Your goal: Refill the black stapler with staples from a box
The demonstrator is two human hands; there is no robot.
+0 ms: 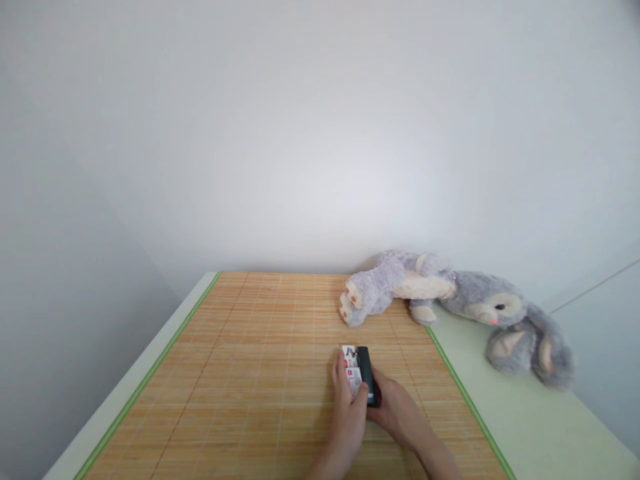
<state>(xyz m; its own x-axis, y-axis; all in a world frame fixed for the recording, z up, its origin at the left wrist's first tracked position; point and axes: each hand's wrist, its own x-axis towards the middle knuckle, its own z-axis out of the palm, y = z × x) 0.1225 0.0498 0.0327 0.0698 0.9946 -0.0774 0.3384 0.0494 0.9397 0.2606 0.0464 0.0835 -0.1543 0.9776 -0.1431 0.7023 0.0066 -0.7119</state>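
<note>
My left hand (349, 413) is closed around two small white boxes (353, 380) with red and grey print, lying end to end. Its thumb reaches over to the near end of a dark green, long object that looks like a stapler (366, 373). From the right side, my right hand (393, 407) wraps around that stapler, its fingers partly hidden behind it. Boxes and stapler sit side by side, close together, just over the bamboo mat (260, 373). Whether they touch the mat I cannot tell.
A grey and cream plush rabbit (425, 287) lies on its side at the back right, across the mat's green edge and onto the pale tabletop (540, 420). A plain white wall (300, 133) rises behind the table.
</note>
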